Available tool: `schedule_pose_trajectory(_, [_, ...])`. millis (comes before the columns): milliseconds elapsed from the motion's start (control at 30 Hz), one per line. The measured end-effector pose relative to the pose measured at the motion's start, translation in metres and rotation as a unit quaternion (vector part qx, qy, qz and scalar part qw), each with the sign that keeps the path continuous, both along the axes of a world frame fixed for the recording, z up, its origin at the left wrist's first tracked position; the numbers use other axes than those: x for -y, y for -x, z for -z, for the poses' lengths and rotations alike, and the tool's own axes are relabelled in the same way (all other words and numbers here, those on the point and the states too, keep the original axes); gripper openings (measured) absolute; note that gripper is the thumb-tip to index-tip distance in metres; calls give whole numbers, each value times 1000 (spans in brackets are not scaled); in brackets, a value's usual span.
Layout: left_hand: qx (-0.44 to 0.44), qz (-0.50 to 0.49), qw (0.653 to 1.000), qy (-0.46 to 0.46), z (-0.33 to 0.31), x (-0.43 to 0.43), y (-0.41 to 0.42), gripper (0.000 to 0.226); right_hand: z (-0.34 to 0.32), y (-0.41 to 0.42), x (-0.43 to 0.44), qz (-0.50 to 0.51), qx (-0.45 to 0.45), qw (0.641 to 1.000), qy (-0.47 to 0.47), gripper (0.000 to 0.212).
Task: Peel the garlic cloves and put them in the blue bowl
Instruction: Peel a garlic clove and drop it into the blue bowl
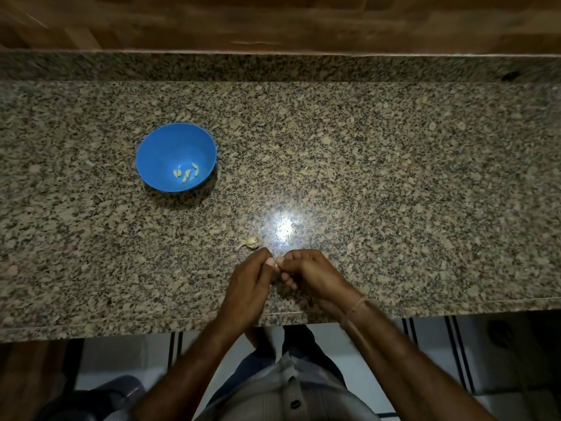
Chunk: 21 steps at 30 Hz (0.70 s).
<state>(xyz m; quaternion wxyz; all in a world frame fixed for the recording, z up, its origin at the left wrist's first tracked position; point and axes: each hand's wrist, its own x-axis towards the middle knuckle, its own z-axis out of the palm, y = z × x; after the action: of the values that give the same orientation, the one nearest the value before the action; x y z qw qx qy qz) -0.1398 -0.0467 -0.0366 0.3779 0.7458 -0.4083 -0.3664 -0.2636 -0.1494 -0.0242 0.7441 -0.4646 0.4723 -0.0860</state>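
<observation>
1. Bowl sits far left on the counter, well apart from the hands. Several peeled cloves lie at its bottom. Risk: a long carry, and a slick clove could drop short.
2. Garlic piece, skin on, lies just beyond the left hand. Risk: a knuckle knocks it away, and the speckled stone would hide it and any loose skin.
3. Left hand: fingers curled, tips pinching a small pale clove, mostly hidden.
4. Right hand: also curled, tips pinching the same clove. Risk: under a tight pinch it may squirt out over the near counter edge to the floor. The dim light would make it hard to find.
</observation>
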Motion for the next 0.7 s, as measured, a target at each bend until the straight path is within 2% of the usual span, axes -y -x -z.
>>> schedule_pose_trajectory(33, [-66, -23, 997, -12, -2, 2, 1, 30, 1, -1, -3, -8, -18, 997, 74, 22])
schedule_pose_trajectory(67, [-167, -54, 983, -46, -2, 4, -1, 30, 8, 0, -7, -37, -45, 975, 215, 23])
schedule_pose_trajectory(100, [-268, -77, 956, -95, -1, 5, -3, 29, 13, 1, -11, -73, -75, 924, 367, 24])
schedule_pose_trajectory(133, [-350, -94, 921, -143, -3, 5, -5, 29, 18, 2, -14, -100, -90, 872, 470, 23])
schedule_pose_trajectory(167, [-408, -112, 889, -174, -5, 6, -7, 31, 20, 1, -14, -117, -93, 840, 521, 23])
schedule_pose_trajectory(200, [-432, -120, 875, -183, -9, 7, -8, 33, 22, 1, -15, -122, -91, 836, 528, 23])
schedule_pose_trajectory(233, [-390, -111, 898, -172, -11, 6, -7, 35, 21, 0, -15, -113, -83, 861, 489, 24])
schedule_pose_trajectory(267, [-292, -85, 942, -142, -12, 4, -5, 35, 17, -1, -11, -85, -62, 912, 396, 25])
schedule_pose_trajectory(300, [-150, -55, 982, -97, -9, 1, -4, 32, 10, -3, -7, -49, -37, 963, 261, 26])
schedule_pose_trajectory(333, [-19, -31, 998, -54, -6, 0, -2, 29, 4, -5, -4, -16, -22, 993, 115, 26])
schedule_pose_trajectory(367, [65, -16, 997, -24, -3, -1, -2, 26, 0, -8, -1, 7, -16, 1000, -5, 26])
schedule_pose_trajectory(400, [83, -20, 996, -4, -3, 1, -3, 23, -2, -9, 1, 12, -22, 998, -60, 27])
schedule_pose_trajectory(433, [75, -26, 997, 12, -2, 2, -4, 22, -1, -11, 0, 8, -32, 998, -54, 28])
schedule_pose_trajectory(467, [56, -30, 998, 17, 1, 3, -4, 23, 1, -11, -2, -11, -40, 999, 11, 29])
schedule_pose_trajectory(500, [45, -30, 998, 22, 2, 3, -4, 25, 5, -10, -4, -42, -59, 991, 116, 31])
schedule_pose_trajectory(567, [31, -32, 999, 27, 1, 3, -5, 30, 12, -7, -12, -89, -83, 944, 307, 32])
schedule_pose_trajectory(600, [17, -34, 999, 26, 2, 2, -5, 32, 15, -7, -15, -94, -85, 928, 349, 31])
schedule_pose_trajectory(633, [9, -36, 999, 30, 3, 2, -5, 33, 18, -7, -17, -87, -82, 929, 350, 31])
schedule_pose_trajectory(700, [19, -39, 998, 41, 4, -1, -6, 34, 19, -10, -19, -34, -47, 975, 214, 35])
